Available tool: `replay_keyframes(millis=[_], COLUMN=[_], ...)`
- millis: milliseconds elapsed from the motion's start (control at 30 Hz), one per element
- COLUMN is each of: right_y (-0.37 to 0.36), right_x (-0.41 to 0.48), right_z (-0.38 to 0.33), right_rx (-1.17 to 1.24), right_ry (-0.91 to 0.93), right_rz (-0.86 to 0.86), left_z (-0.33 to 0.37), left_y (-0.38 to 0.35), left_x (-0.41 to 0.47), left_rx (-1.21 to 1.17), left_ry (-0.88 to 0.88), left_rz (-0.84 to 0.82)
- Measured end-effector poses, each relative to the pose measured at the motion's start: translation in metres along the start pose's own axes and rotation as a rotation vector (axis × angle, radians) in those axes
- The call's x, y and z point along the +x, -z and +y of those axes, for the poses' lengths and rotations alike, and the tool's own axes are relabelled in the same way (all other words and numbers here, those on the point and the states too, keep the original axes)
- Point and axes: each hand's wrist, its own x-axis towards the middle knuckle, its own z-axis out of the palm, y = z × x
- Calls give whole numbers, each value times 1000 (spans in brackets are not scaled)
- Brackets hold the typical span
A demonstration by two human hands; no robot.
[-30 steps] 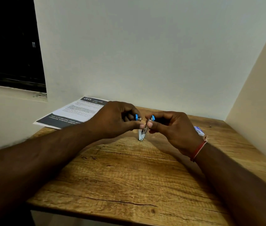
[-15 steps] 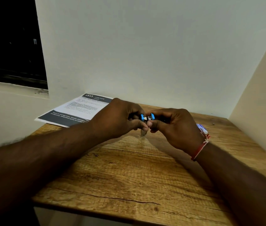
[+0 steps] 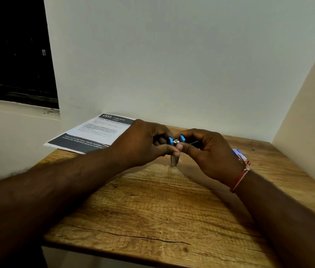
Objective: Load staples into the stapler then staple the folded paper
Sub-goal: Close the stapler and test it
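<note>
A small blue and silver stapler (image 3: 176, 141) is held above the middle of the wooden table (image 3: 152, 206). My left hand (image 3: 145, 142) grips its left side with curled fingers and thumb. My right hand (image 3: 208, 151) pinches its right side, the two thumbs almost touching under it. The stapler's metal end (image 3: 174, 161) points down between the hands, close to the tabletop. A thin metal strip sticks out to the right past my right fingers. The printed paper (image 3: 93, 132) lies flat at the table's far left corner, behind my left hand.
A small white and blue box (image 3: 239, 154) lies on the table behind my right wrist, mostly hidden. Walls close in the table at the back and on the right. A dark window (image 3: 13, 51) is at the upper left.
The stapler's two blue parts have come closer together between my hands. Both hands have stayed over the table's middle, still holding it.
</note>
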Motion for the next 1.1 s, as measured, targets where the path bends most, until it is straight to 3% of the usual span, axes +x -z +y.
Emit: replay_keyframes(millis=[200,300,367,467,533,733,900,1100], right_y=[-4,1,9,19,23,26,25,25], right_x=[4,8,9,10,12,11,13,13], right_z=[10,21,28,37,44,60,72,77], right_rx=[83,75,-54,-325,-404,-438,-462,-477], right_ry=[-86,-141,-165,-183,-218,-314,-357,-357], right_rz=[10,94,163,205,201,178,122,115], left_z=[2,-23,-55,-103,-116,-128,-123,-93], left_y=[25,61,90,117,118,109,95,54], left_x=[5,17,21,16,12,10,17,19], left_rx=[-18,171,377,648,693,659,680,565], left_ry=[148,300,470,767,884,976,782,721], left_rz=[1,115,145,11,-59,-97,-2,-128])
